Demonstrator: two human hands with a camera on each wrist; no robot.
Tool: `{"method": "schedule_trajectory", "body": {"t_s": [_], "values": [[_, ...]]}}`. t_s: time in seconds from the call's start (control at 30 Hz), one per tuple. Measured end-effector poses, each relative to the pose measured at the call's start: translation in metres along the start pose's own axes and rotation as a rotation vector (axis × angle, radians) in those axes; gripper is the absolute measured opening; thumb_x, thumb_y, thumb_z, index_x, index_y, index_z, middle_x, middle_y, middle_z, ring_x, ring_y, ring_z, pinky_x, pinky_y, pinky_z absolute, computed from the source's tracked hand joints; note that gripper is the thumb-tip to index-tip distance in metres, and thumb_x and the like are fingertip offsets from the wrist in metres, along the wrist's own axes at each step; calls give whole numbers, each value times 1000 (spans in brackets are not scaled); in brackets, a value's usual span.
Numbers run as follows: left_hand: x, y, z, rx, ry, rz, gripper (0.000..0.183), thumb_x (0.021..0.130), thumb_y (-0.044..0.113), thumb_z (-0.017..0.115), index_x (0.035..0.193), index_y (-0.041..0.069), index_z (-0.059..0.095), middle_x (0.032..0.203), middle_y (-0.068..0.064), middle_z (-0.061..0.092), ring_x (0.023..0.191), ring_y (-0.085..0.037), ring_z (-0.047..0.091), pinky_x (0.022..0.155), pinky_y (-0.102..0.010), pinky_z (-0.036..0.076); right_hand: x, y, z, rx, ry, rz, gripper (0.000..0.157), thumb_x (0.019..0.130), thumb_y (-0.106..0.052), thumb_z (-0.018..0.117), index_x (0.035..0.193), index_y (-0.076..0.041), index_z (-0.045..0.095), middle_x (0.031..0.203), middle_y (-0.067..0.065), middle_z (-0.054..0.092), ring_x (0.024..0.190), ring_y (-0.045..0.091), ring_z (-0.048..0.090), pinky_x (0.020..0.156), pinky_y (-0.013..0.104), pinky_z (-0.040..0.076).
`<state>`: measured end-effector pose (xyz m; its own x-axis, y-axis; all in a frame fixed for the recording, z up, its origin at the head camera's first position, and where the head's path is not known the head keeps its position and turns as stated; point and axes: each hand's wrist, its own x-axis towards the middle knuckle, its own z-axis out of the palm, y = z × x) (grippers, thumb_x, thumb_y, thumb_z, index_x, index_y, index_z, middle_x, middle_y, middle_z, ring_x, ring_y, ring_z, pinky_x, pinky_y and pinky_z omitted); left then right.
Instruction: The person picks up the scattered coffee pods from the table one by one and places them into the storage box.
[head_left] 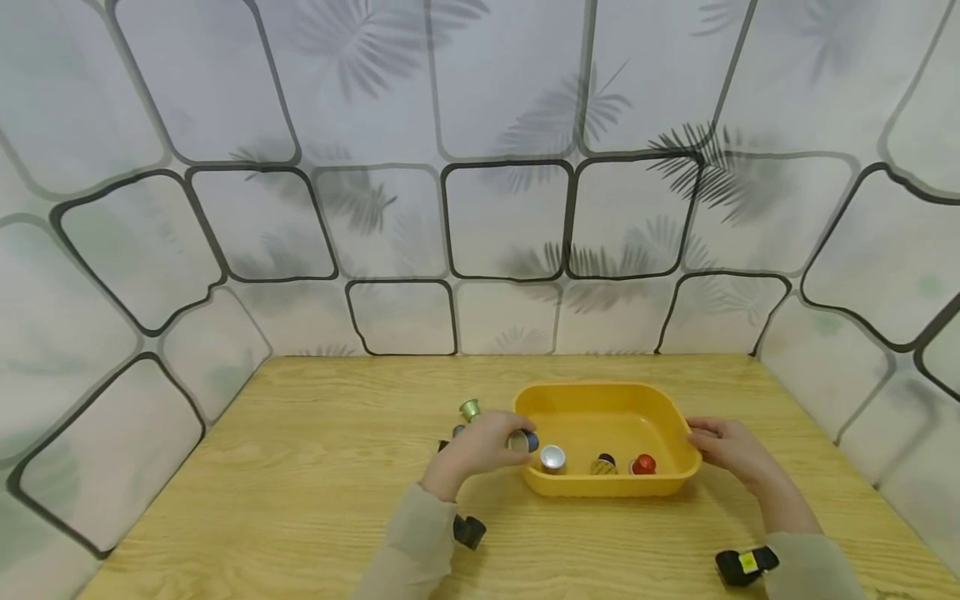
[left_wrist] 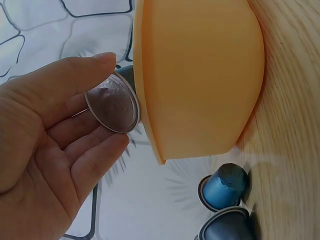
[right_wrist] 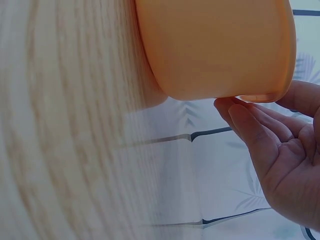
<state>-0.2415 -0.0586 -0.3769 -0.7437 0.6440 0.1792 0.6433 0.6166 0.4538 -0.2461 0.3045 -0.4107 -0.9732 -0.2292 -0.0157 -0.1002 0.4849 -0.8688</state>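
My left hand [head_left: 483,446] pinches a blue coffee capsule [head_left: 529,440] at the left rim of a yellow tray [head_left: 600,486]. In the left wrist view the capsule's foil lid [left_wrist: 115,104] faces the palm, its body partly behind the tray edge. My right hand [head_left: 731,450] grips the tray's right end, thumb over the rim and fingers against the outer wall in the right wrist view. Inside the tray lie a capsule with its silver lid up [head_left: 552,457], a gold capsule [head_left: 603,467], a dark one [head_left: 607,458] and a red capsule [head_left: 644,464].
Left of the tray a green capsule [head_left: 469,409] stands on the wooden table [head_left: 300,467]. A blue capsule [left_wrist: 224,186] and a dark capsule [left_wrist: 227,226] lie near it, partly hidden by my left hand in the head view. A patterned cloth [head_left: 506,317] rises behind the table and along both sides.
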Motion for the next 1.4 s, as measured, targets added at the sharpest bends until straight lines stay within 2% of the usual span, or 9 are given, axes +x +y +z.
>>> {"method": "schedule_trajectory", "body": {"t_s": [0.3,0.5,0.63,0.77,1.0,1.2,1.4], "values": [[0,1,-3,-32,5,-13,33,80,15,66,109,0,60,98,-3,61,84,-8,54,72,-18,44,-1,0,0,-3,1,-4,47,92,-11,45,121,24,33,119,37,42,101,33,52,77,34,48],[3,3,-5,-61,36,28,31,80,11,65,109,-1,60,98,-5,61,84,-9,55,71,-18,45,0,1,0,-15,6,9,47,93,-13,45,121,23,33,120,36,41,103,36,50,78,35,48],[7,4,-3,-76,39,23,31,81,12,64,109,-2,59,99,-5,61,88,-12,56,75,-19,45,0,2,0,-16,3,8,47,93,-13,45,121,23,34,120,36,42,103,35,51,78,35,48],[12,2,4,-52,28,-4,32,82,15,64,109,0,60,100,-4,61,89,-11,56,76,-20,45,1,2,0,-11,3,7,47,93,-13,45,121,23,33,120,35,42,102,34,52,77,34,48],[24,-5,15,38,26,-31,29,81,18,65,107,5,62,99,-1,62,87,-9,56,74,-20,45,-1,-1,-1,1,-6,-12,47,93,-10,45,120,25,32,119,37,41,101,33,52,78,35,48],[34,-3,19,143,16,-59,26,80,16,65,104,6,62,95,-1,62,87,-11,57,74,-22,45,-1,-3,-2,4,-9,-4,47,93,-12,44,121,25,31,120,37,40,101,30,53,78,34,48],[46,0,25,362,-50,-90,10,79,14,65,88,11,61,78,4,57,67,-7,51,60,-19,43,0,-1,-2,19,-4,-1,48,93,-12,45,122,24,32,120,36,41,103,33,51,78,34,48]]}}
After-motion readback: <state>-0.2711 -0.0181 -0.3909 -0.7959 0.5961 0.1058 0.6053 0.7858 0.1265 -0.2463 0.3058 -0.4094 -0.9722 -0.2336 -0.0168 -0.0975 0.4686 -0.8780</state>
